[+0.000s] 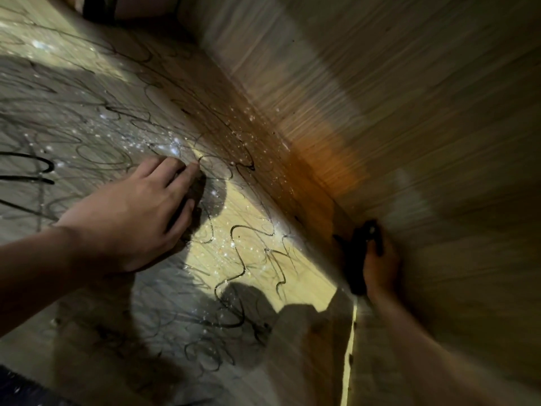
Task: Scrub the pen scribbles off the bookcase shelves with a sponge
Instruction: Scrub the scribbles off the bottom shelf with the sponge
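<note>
The wooden shelf (257,268) is covered with looping black pen scribbles (248,253) and specks of wet droplets. My left hand (137,212) lies palm down on the shelf at centre left. Its fingers are bent over a dark sponge (196,197), which shows only as a dark edge under the fingertips. My right hand (380,268) is at the right, against the bookcase's side wall. It grips a dark object (358,259) that is too dim and blurred to identify.
The bookcase's wooden side wall (409,112) rises along the right and meets the shelf in a diagonal corner. Shadows of my arms fall across the lower shelf. A dark thing (99,8) sits at the top left edge.
</note>
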A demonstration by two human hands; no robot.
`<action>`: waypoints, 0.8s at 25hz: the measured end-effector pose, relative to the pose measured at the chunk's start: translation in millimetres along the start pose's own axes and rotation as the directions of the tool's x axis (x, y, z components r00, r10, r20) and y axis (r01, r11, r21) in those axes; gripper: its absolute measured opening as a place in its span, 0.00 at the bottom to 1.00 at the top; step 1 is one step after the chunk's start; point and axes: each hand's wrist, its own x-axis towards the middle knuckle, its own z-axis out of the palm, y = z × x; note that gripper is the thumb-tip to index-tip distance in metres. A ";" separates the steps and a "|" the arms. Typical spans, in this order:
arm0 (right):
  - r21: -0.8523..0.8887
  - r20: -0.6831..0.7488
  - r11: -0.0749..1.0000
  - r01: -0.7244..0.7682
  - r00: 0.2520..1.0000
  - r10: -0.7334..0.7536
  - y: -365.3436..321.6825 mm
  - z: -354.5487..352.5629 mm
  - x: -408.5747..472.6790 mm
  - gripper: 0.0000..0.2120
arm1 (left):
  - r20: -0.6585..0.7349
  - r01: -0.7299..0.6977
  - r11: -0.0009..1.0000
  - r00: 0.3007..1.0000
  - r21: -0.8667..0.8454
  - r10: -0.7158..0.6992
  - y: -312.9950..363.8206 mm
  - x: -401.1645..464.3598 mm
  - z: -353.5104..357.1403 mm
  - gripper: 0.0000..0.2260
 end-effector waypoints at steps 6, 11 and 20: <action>-0.097 0.113 0.991 -0.089 0.989 0.100 -16.5 46.3 -45.8 0.20 | -0.017 0.029 0.999 0.999 0.015 -0.029 1.3 2.0 4.4 0.31; 0.294 0.139 0.956 -0.001 0.989 -0.042 -110.4 85.9 -75.8 0.19 | -0.021 0.048 0.998 0.999 0.031 -0.048 0.6 1.4 2.7 0.31; -0.265 0.049 0.956 -0.124 0.989 0.142 -7.7 47.7 -12.0 0.18 | -0.038 -0.005 1.000 0.999 -0.010 0.005 2.8 -0.9 0.2 0.32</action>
